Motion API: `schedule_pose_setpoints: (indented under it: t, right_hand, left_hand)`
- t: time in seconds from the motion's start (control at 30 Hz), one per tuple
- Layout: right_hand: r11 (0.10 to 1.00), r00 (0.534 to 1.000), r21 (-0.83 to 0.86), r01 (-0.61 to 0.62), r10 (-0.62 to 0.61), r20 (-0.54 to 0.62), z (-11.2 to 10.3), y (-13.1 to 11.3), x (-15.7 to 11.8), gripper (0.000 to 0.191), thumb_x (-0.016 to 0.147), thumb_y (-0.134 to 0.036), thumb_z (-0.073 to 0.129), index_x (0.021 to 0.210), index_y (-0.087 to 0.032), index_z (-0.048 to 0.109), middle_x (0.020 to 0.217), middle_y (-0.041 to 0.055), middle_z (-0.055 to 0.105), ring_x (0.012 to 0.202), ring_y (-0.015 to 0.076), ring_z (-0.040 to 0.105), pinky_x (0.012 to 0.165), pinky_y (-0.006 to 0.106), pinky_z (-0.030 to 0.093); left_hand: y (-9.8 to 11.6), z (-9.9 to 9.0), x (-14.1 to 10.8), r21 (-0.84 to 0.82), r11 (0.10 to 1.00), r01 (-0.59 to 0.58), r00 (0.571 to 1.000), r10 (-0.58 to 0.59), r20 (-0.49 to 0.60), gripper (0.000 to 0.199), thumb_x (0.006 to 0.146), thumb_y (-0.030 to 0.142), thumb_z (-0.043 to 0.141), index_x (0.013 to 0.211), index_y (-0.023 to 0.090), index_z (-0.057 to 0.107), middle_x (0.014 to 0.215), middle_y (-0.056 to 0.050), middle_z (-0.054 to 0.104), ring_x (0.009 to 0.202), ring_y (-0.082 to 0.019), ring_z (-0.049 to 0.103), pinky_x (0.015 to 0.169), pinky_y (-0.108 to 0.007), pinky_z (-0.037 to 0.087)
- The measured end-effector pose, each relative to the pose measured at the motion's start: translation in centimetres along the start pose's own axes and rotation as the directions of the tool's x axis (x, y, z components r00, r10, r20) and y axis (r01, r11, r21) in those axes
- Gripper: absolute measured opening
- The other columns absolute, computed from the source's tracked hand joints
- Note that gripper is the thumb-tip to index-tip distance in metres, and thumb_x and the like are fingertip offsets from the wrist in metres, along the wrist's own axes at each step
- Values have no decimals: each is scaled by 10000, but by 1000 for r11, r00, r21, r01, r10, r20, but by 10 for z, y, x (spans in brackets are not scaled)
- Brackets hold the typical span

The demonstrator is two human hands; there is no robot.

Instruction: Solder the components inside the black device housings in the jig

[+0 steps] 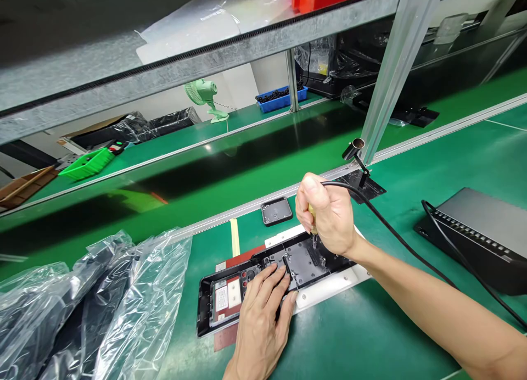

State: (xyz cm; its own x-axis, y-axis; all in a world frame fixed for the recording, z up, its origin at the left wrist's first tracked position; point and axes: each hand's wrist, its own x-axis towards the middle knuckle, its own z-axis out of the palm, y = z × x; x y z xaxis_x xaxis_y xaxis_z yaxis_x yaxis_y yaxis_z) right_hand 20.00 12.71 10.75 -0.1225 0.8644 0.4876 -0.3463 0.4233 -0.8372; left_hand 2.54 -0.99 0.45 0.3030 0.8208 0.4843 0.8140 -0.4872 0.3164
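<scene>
My right hand (327, 215) is closed around the yellow handle of a soldering iron (313, 221), held upright. Its black cord (382, 221) leaves over the top of the fist. The metal tip points down into a long black plastic housing (304, 262); exact contact there is hard to make out. My left hand (263, 308) lies flat, fingers stretched over the middle of the housing. White fixture strips (325, 289) flank the housing, and a reddish-brown board (225, 339) shows beneath its left end.
A small black tray (276, 211) with tiny parts sits behind the housing. A metal tube holder (356, 149) stands beside the post (397, 78). Plastic-wrapped black parts (94, 308) lie left, a black metal case (481, 232) right. A shelf (197, 67) hangs overhead.
</scene>
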Motion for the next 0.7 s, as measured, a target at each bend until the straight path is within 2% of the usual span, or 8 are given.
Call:
schedule_pose_setpoints:
  t: [0.7]
  right_hand:
    - [1000, 1000, 11, 5, -5, -5, -2, 2, 1, 465, 1054, -506, 558, 696, -216, 496, 541, -51, 417, 424, 91, 403, 380, 251, 311]
  left_hand:
    - [1, 1, 0, 8, 1000, 6, 1000, -6, -6, 267, 1027, 183, 603, 1285, 188, 671, 1300, -108, 732, 1296, -293, 637, 1007, -500, 618]
